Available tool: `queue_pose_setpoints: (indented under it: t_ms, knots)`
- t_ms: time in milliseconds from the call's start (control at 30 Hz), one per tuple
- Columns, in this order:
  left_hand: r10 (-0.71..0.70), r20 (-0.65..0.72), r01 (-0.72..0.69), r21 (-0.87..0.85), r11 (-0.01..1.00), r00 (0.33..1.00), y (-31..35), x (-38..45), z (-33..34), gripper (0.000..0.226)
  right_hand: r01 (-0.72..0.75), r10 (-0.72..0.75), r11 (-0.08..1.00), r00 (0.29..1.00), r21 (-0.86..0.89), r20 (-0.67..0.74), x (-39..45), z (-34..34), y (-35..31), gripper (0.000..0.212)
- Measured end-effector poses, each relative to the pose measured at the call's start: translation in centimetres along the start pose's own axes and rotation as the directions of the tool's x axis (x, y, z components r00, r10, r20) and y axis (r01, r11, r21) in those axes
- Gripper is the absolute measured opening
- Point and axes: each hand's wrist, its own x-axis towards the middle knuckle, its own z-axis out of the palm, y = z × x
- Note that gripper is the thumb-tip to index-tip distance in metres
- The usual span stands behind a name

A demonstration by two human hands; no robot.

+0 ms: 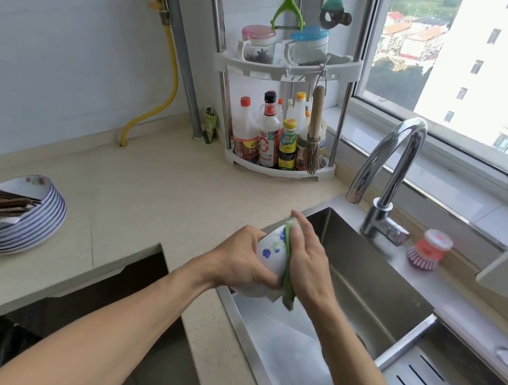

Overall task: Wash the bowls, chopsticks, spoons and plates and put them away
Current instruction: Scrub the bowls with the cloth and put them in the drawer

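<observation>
Steel sink [365, 275] below — left hand [236, 260] grips tilted bowl [269, 254] over it for drips; right hand [308, 260] presses green cloth [287, 283] against it, fingers nearly straight.

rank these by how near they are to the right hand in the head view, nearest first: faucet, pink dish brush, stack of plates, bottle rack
Measured from the right hand, which presses a green cloth on the bowl:
1. faucet, just behind and to the right of it, at the sink's back edge.
2. pink dish brush, farther right on the ledge.
3. bottle rack, back in the corner.
4. stack of plates, far left on the counter.
</observation>
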Motion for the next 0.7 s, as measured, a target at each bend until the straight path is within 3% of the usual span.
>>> queue_pose_setpoints:
  t_ms: [67, 100, 167, 233, 267, 367, 467, 533, 600, 633, 700]
  knots:
    - [-0.009, -0.016, 0.009, 0.005, 1.0, 1.0, -0.1, 0.2, 0.0, 0.02, 0.091, -0.093, 0.992, 0.995, -0.083, -0.031, -1.0, 0.8, 0.1, 0.039]
    - [-0.003, -0.015, 0.004, 0.017, 1.0, 1.0, 0.1, 0.2, 0.1, 0.02, 0.059, -0.061, 0.997, 0.998, -0.054, -0.035, -1.2, 0.8, 0.0, 0.037]
    - [0.021, 0.017, -0.022, 0.065, 0.998, 1.0, 0.8, 0.1, 0.2, 0.02, -0.151, 0.15, 0.949, 0.988, 0.276, 0.026, -0.9, 0.1, -0.6, 0.035]
    - [0.061, 0.067, -0.067, 0.091, 0.994, 0.996, 1.6, -0.2, 0.3, 0.022, -0.409, 0.333, 0.705, 0.912, 0.579, 0.238, -0.7, -1.1, -1.0, 0.042]
    - [0.083, 0.087, -0.091, 0.095, 0.991, 0.993, 2.0, -0.4, 0.3, 0.022, -0.469, 0.343, 0.604, 0.883, 0.645, 0.321, -0.7, -1.7, -0.9, 0.045]
    - [0.146, 0.089, -0.157, 0.138, 0.978, 0.985, 2.2, -0.8, 0.7, 0.021, -0.5, 0.343, 0.545, 0.865, 0.673, 0.366, -0.8, -2.4, -0.6, 0.043]
    - [0.111, -0.004, -0.11, 0.094, 0.989, 0.994, 1.9, -0.7, 1.2, 0.037, -0.538, 0.394, 0.525, 0.841, 0.66, 0.371, -0.2, -2.6, -0.6, 0.045]
    - [0.051, -0.062, -0.05, 0.011, 0.999, 0.997, 1.9, -0.3, 1.2, 0.048, -0.472, 0.397, 0.623, 0.878, 0.625, 0.267, 0.5, -2.5, -1.0, 0.04]
    - [-0.009, -0.095, 0.003, -0.062, 0.998, 0.995, 1.9, 0.0, 1.2, 0.042, -0.284, 0.293, 0.878, 0.955, 0.385, 0.036, 0.6, -2.1, -1.4, 0.033]
    - [-0.04, -0.1, 0.029, -0.106, 0.994, 0.994, 1.8, 0.1, 1.1, 0.036, -0.151, 0.165, 0.968, 0.985, 0.201, -0.055, 0.4, -1.9, -1.3, 0.035]
    - [-0.064, -0.101, 0.046, -0.165, 0.985, 0.993, 1.6, -0.1, 1.0, 0.028, 0.136, -0.14, 0.988, 0.988, -0.073, -0.064, -0.6, -1.5, -0.8, 0.041]
